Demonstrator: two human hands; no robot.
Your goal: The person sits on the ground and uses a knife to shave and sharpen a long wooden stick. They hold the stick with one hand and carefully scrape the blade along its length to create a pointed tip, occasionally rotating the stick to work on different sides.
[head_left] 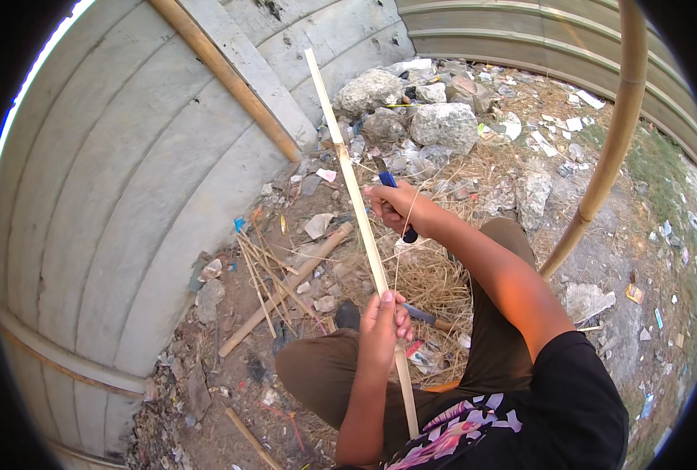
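L hand (383, 317): fingers round lower pt of pale strip (364, 227). R hand (398, 207), just R of strip: fingers gripping blue knife (387, 180). Pole (318, 255) L of strip.

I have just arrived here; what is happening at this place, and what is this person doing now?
A person sits or squats outdoors, knees bent. The left hand grips a long, pale, flat wooden strip, which slants up and away from the body. The right hand holds a blue-and-black knife, its blade close to the strip but seemingly apart from it. Dry, straw-coloured shavings or straw lie between the legs, and thin light-brown sticks lie to the left.
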